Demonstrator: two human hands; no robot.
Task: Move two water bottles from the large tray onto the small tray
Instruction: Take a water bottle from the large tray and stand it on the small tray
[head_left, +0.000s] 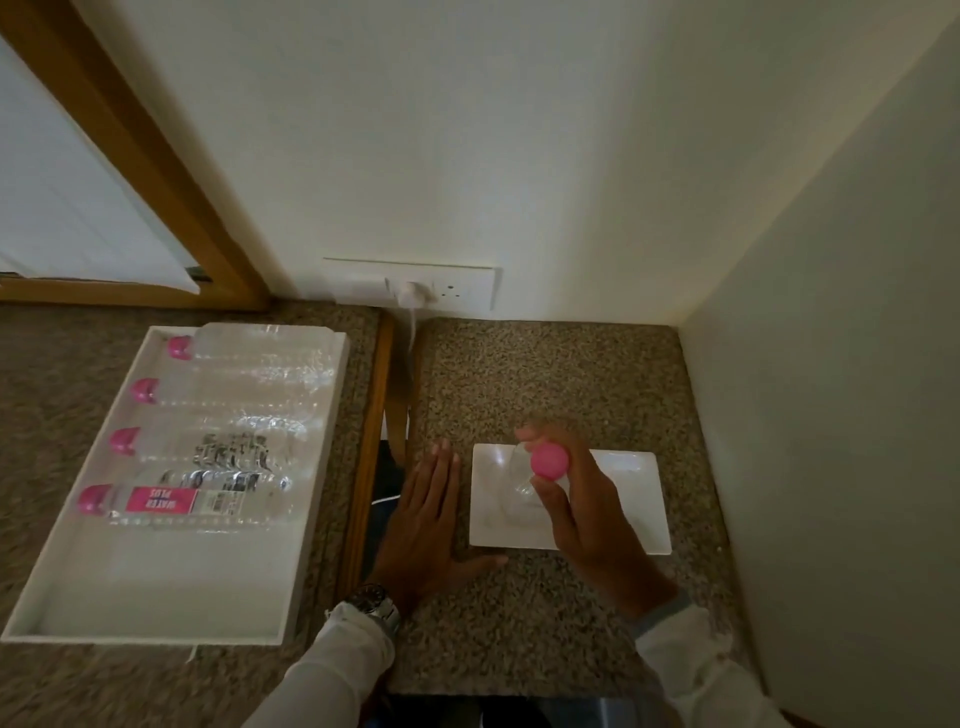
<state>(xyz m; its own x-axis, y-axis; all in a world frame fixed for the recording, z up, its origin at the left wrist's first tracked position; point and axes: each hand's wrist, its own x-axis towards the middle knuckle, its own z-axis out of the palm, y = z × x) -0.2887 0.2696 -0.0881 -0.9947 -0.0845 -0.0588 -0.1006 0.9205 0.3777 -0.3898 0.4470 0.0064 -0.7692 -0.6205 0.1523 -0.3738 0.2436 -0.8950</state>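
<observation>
Now your right hand (576, 499) is closed round a clear pink-capped water bottle (549, 460) upright over the small white tray (631, 514), your left hand (428, 512) flat, empty beside it; set it down next, then fetch another.

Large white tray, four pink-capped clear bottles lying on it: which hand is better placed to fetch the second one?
Left, probably. The left hand rests open and empty on the counter, nearer the large white tray; the right hand grips an upright bottle over the small white tray.
</observation>
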